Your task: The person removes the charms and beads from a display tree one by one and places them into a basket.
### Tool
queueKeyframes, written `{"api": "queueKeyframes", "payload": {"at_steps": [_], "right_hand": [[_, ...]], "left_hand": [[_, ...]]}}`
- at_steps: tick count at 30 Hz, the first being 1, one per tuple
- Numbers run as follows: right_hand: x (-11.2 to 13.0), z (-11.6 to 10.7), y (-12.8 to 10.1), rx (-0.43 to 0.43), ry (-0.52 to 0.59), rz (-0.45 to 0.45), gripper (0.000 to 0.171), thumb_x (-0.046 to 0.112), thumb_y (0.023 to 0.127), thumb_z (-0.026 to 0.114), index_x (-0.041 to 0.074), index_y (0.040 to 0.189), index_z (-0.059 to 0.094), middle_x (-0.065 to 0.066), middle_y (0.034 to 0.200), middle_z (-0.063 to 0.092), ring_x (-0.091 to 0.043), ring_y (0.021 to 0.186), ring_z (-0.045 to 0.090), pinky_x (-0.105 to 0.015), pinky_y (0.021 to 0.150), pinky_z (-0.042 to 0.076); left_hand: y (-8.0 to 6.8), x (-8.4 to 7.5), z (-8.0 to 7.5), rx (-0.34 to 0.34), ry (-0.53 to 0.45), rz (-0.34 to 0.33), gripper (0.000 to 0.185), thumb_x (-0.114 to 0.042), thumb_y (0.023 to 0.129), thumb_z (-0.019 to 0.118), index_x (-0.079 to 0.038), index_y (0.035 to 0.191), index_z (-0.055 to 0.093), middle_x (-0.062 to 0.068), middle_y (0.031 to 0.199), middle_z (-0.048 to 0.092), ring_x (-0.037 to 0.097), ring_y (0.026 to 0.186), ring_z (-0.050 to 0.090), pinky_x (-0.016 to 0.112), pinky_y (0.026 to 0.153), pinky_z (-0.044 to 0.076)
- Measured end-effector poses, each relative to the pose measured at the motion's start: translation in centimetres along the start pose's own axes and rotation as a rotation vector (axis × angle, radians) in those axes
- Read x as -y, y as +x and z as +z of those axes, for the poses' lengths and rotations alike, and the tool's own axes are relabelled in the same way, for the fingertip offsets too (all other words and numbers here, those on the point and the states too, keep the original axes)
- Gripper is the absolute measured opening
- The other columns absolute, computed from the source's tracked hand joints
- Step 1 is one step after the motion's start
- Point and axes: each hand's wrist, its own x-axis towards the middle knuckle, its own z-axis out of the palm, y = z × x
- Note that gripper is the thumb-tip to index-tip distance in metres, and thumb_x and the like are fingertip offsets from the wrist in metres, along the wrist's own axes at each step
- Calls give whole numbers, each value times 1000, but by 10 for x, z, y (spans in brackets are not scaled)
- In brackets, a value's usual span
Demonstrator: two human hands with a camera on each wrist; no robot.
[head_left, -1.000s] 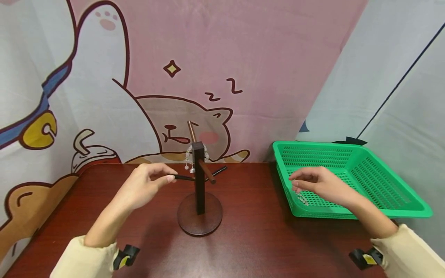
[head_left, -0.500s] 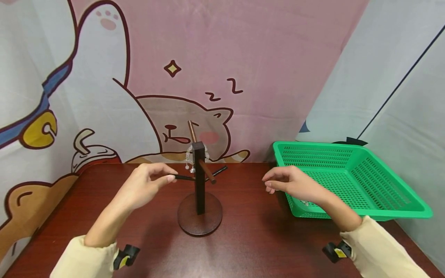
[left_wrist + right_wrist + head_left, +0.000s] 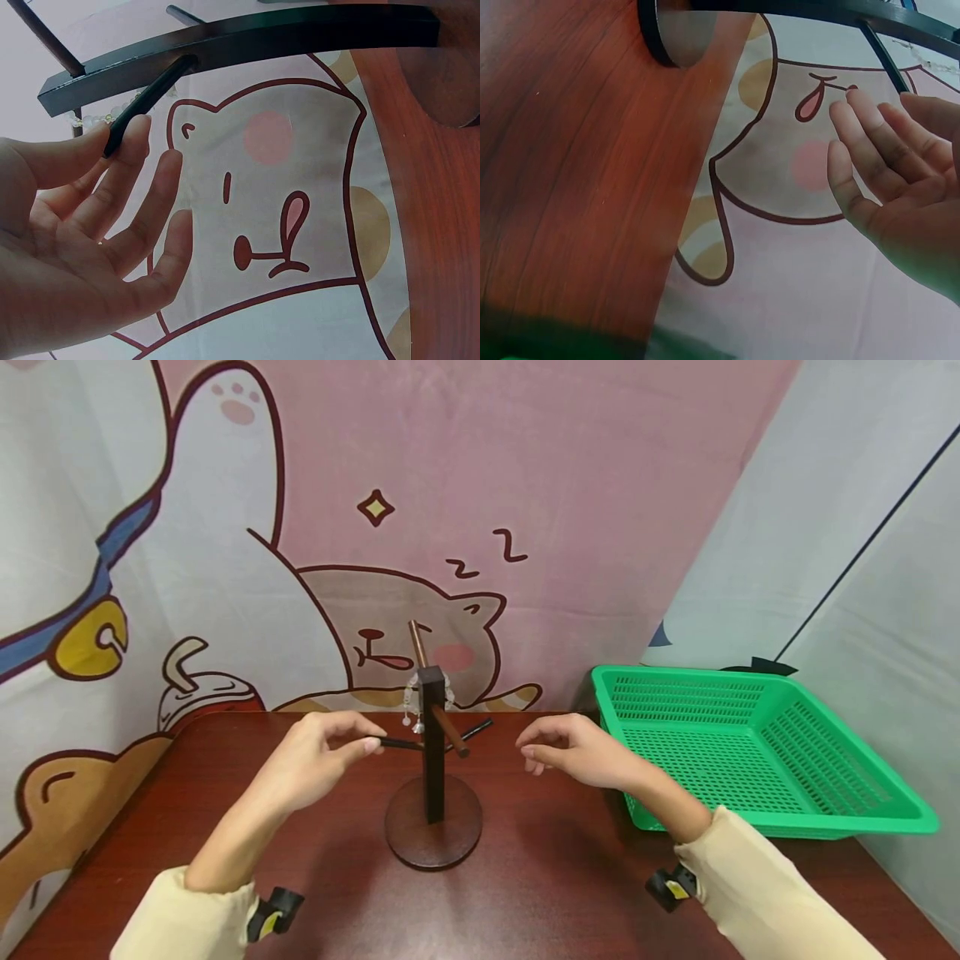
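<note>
A dark wooden display stand (image 3: 433, 777) with a round base and several pegs stands upright on the table. With thumb and forefinger my left hand (image 3: 315, 760) pinches the tip of its left black peg (image 3: 154, 97). A beaded bracelet (image 3: 410, 697) of clear beads with small charms hangs on the far upper peg, partly behind the post. To the right of the stand, apart from it, my right hand (image 3: 577, 747) hovers with loosely bent fingers. Nothing shows in its grasp in the right wrist view, where its fingers (image 3: 885, 142) are spread.
At the right a green plastic basket (image 3: 847, 822) sits on the reddish-brown table (image 3: 510, 893). My right forearm crosses its near left corner and hides part of it. Behind the table hangs a pink and white cartoon curtain (image 3: 600, 485).
My right hand has moved left, out from over the basket toward the stand. A small beaded item seen earlier in the basket is hidden now. My left hand keeps its pinch on the peg.
</note>
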Motion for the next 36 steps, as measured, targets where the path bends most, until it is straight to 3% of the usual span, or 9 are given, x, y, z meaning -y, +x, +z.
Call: {"api": "queueKeyframes", "payload": {"at_steps": [13, 18, 26, 36], "right_hand": [[13, 11, 31, -51, 22, -42, 21, 8, 92, 54, -2, 109, 58, -7, 77, 66, -22, 69, 63, -35, 66, 50], [14, 15, 38, -48, 57, -73, 19, 5, 93, 50, -4, 107, 58, -10, 75, 65, -23, 67, 63, -31, 63, 51], [13, 16, 41, -46, 34, -75, 16, 4, 94, 49, -4, 103, 59, -9, 74, 65, -18, 66, 63, -29, 62, 51], [14, 15, 35, -59, -32, -89, 13, 6, 93, 51, -1, 99, 61, -5, 74, 65, -18, 67, 63, -32, 63, 49]], "left_hand": [[1, -1, -1, -7, -1, 4, 10, -11, 87, 61, -11, 92, 70, -1, 85, 67, 15, 82, 58, 34, 70, 41], [1, -1, 0, -6, 9, 3, 10, -11, 87, 61, -11, 92, 69, -1, 86, 67, 16, 82, 57, 34, 70, 41], [0, -2, 0, -20, 24, -4, 10, -13, 88, 61, -12, 92, 70, 0, 87, 67, 16, 84, 57, 35, 71, 41], [5, -2, 2, -67, 46, 43, 10, -8, 86, 62, -9, 90, 70, 2, 86, 67, 19, 84, 59, 37, 73, 42]]}}
